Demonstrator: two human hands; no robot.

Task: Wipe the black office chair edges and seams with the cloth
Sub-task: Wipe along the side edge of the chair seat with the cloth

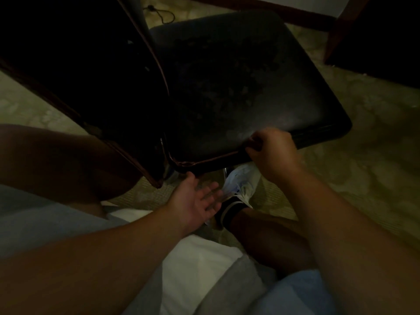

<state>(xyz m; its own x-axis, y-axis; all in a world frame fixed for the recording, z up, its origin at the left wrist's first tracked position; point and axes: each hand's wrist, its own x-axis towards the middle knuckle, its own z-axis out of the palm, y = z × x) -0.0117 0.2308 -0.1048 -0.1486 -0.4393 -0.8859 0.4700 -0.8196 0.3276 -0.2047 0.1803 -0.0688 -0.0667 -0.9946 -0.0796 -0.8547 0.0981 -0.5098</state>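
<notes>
The black office chair [238, 83] fills the upper middle of the head view, its worn seat facing me and its backrest [86, 71] at the left. My right hand [271, 151] is curled over the seat's near edge, fingers closed on the rim; a cloth inside that grip is too dark to make out. My left hand [197, 200] is below the seat's near left corner, palm up and fingers spread, holding nothing. The seat's piping is frayed at that corner [181, 163].
My knees and a white sneaker [241, 183] with a dark sock sit just under the seat edge. A white sheet [195, 269] lies in my lap. Patterned carpet [363, 169] surrounds the chair. Dark wooden furniture [375, 42] stands at the upper right.
</notes>
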